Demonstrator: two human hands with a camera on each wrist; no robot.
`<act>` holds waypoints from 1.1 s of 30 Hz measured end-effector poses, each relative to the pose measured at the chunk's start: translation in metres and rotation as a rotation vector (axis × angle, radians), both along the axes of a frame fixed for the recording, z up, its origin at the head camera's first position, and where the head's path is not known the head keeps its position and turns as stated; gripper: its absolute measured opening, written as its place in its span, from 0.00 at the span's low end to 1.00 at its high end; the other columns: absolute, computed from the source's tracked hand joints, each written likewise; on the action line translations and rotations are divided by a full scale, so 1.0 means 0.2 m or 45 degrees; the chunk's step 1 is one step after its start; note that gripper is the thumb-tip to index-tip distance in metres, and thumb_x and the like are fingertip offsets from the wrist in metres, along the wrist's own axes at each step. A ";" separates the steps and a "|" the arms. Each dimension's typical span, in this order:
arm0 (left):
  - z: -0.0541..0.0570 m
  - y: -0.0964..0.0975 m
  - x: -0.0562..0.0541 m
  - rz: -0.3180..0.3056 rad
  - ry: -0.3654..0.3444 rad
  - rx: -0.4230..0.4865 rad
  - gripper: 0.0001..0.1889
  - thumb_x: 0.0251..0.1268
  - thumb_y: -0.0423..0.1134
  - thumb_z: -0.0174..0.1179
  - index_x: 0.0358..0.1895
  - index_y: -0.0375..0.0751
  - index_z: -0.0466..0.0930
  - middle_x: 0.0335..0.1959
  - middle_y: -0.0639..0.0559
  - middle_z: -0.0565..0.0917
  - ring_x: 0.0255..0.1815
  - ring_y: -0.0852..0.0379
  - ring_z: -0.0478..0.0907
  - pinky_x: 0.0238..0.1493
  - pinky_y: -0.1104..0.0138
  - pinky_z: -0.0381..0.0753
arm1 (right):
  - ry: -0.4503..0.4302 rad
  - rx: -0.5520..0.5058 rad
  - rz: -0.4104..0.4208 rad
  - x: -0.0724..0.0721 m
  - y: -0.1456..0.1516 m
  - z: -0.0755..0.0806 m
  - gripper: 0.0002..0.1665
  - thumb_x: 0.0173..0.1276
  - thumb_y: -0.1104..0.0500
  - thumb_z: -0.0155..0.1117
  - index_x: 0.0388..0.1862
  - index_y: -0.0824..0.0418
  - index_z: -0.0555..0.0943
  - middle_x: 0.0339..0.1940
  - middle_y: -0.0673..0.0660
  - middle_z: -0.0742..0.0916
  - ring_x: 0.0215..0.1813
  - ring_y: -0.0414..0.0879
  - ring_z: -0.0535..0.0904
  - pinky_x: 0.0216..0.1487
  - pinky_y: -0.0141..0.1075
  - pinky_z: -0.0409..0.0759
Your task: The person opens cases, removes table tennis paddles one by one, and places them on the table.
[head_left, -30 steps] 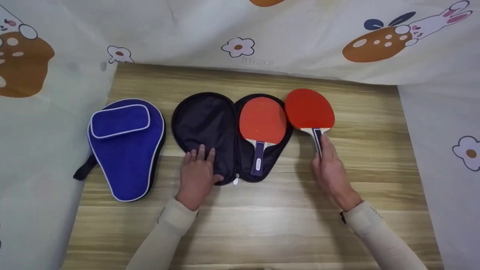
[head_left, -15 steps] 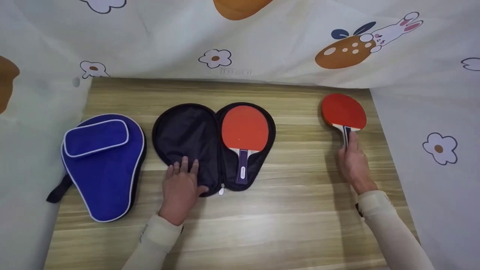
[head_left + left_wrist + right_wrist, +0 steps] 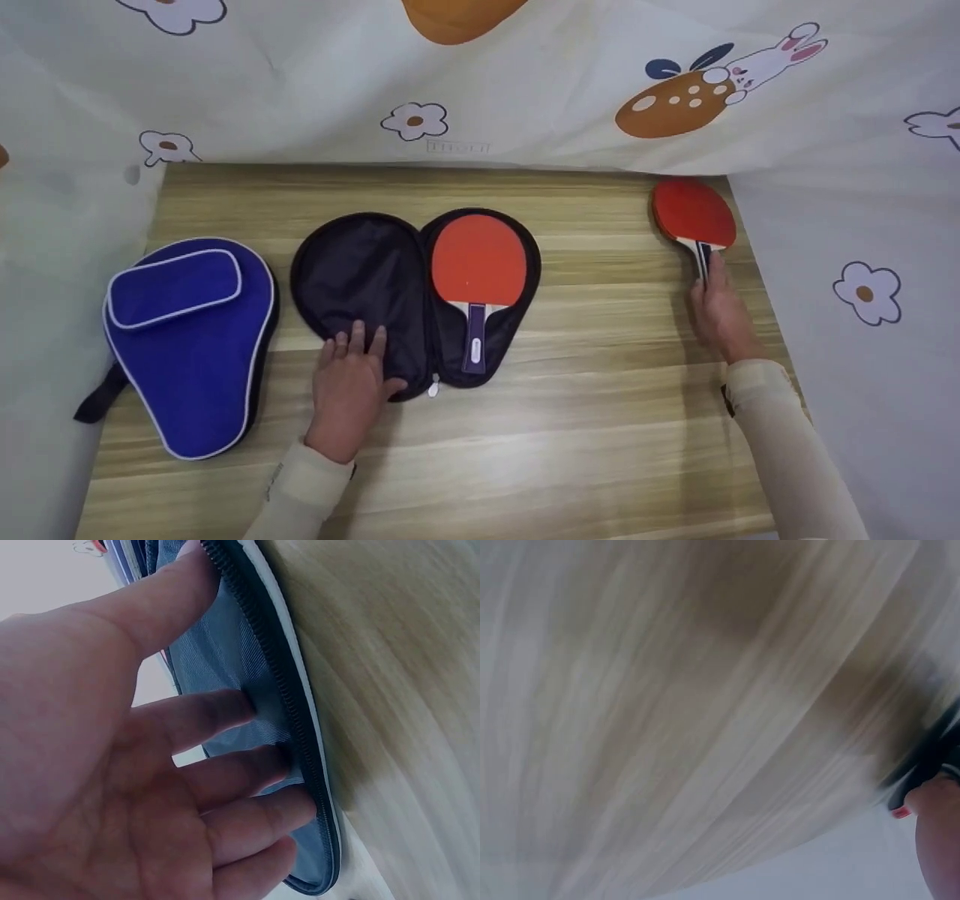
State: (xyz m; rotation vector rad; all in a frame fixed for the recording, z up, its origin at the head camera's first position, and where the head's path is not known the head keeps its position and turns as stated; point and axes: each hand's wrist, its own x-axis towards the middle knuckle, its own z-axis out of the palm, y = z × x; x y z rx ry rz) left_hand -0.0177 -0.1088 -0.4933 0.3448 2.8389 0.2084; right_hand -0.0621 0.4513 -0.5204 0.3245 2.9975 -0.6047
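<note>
A black zip case (image 3: 360,277) lies unfolded on the wooden table, and a red table tennis paddle (image 3: 478,259) rests in its right half, handle toward me. My left hand (image 3: 349,394) lies with spread fingers on the lower part of the case's bare left half. In the left wrist view its fingertips touch the dark lining beside the zip (image 3: 274,664). Over at the table's far right, my right hand (image 3: 721,311) grips a second red paddle (image 3: 694,214) by its handle. The right wrist view is blurred, showing only part of that handle (image 3: 930,757) and a finger.
A closed blue paddle case (image 3: 199,360) with white piping and a small pocket lies left of the black case. Its black strap (image 3: 101,394) sticks out at the left. Printed cloth (image 3: 540,82) hangs behind the table and along both sides.
My right hand has carried the second paddle from beside the black case to the far right. The left hand stays on the case. The head view has shifted, so the cases appear lower and further left.
</note>
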 end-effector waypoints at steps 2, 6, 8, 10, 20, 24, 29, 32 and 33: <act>0.00 0.00 0.00 -0.002 0.003 -0.005 0.42 0.61 0.57 0.69 0.73 0.37 0.71 0.73 0.29 0.70 0.72 0.28 0.71 0.75 0.44 0.67 | -0.030 0.006 0.013 -0.01 0.03 -0.01 0.38 0.82 0.58 0.36 0.83 0.66 0.37 0.78 0.80 0.58 0.76 0.76 0.60 0.73 0.69 0.61; 0.00 0.00 0.01 0.015 0.017 -0.016 0.40 0.62 0.57 0.68 0.73 0.37 0.71 0.73 0.29 0.71 0.72 0.29 0.72 0.75 0.44 0.67 | -0.059 0.008 0.042 -0.03 0.06 -0.07 0.40 0.81 0.60 0.38 0.83 0.68 0.35 0.80 0.80 0.52 0.80 0.75 0.53 0.76 0.67 0.56; 0.00 0.00 0.01 0.032 0.018 -0.009 0.40 0.62 0.56 0.68 0.73 0.37 0.71 0.73 0.29 0.71 0.72 0.29 0.71 0.75 0.45 0.67 | -0.061 0.028 0.059 -0.03 0.07 -0.09 0.40 0.81 0.61 0.38 0.83 0.70 0.35 0.81 0.80 0.51 0.81 0.75 0.50 0.78 0.66 0.55; 0.00 0.00 0.01 0.041 0.020 -0.004 0.40 0.62 0.56 0.68 0.73 0.37 0.71 0.73 0.29 0.71 0.72 0.30 0.72 0.75 0.45 0.67 | -0.058 0.047 0.070 -0.03 0.08 -0.11 0.40 0.81 0.62 0.37 0.82 0.71 0.35 0.81 0.80 0.50 0.81 0.75 0.48 0.78 0.65 0.54; -0.01 0.02 0.00 0.039 -0.021 0.000 0.40 0.64 0.57 0.66 0.75 0.38 0.69 0.75 0.30 0.69 0.74 0.31 0.70 0.77 0.45 0.64 | -0.236 -0.060 -0.070 -0.04 0.14 -0.08 0.40 0.82 0.55 0.27 0.83 0.61 0.24 0.83 0.75 0.38 0.84 0.72 0.36 0.82 0.64 0.43; -0.01 0.02 0.00 0.049 0.002 0.011 0.40 0.63 0.56 0.67 0.74 0.39 0.70 0.74 0.31 0.70 0.74 0.32 0.71 0.77 0.46 0.65 | -0.262 -0.064 -0.087 -0.06 0.11 -0.04 0.41 0.83 0.51 0.27 0.82 0.60 0.22 0.83 0.74 0.37 0.84 0.72 0.35 0.81 0.65 0.44; -0.02 0.01 0.01 0.061 0.030 -0.007 0.39 0.63 0.56 0.67 0.74 0.39 0.71 0.74 0.32 0.71 0.73 0.33 0.72 0.76 0.46 0.66 | -0.032 0.122 -0.007 -0.08 -0.04 -0.02 0.44 0.82 0.52 0.40 0.81 0.75 0.35 0.81 0.81 0.49 0.80 0.78 0.47 0.77 0.68 0.52; -0.03 0.02 0.01 0.057 0.044 -0.013 0.39 0.62 0.56 0.68 0.73 0.40 0.72 0.73 0.32 0.72 0.73 0.33 0.72 0.76 0.46 0.67 | 0.055 0.160 0.014 -0.08 -0.19 -0.03 0.45 0.82 0.52 0.45 0.81 0.78 0.40 0.81 0.80 0.50 0.82 0.76 0.46 0.79 0.67 0.49; -0.03 0.03 0.01 0.055 0.047 -0.011 0.39 0.62 0.56 0.68 0.73 0.40 0.72 0.73 0.32 0.72 0.73 0.33 0.72 0.76 0.46 0.68 | 0.068 0.160 0.028 -0.08 -0.25 -0.03 0.46 0.82 0.51 0.46 0.80 0.78 0.40 0.81 0.80 0.50 0.82 0.75 0.46 0.80 0.66 0.48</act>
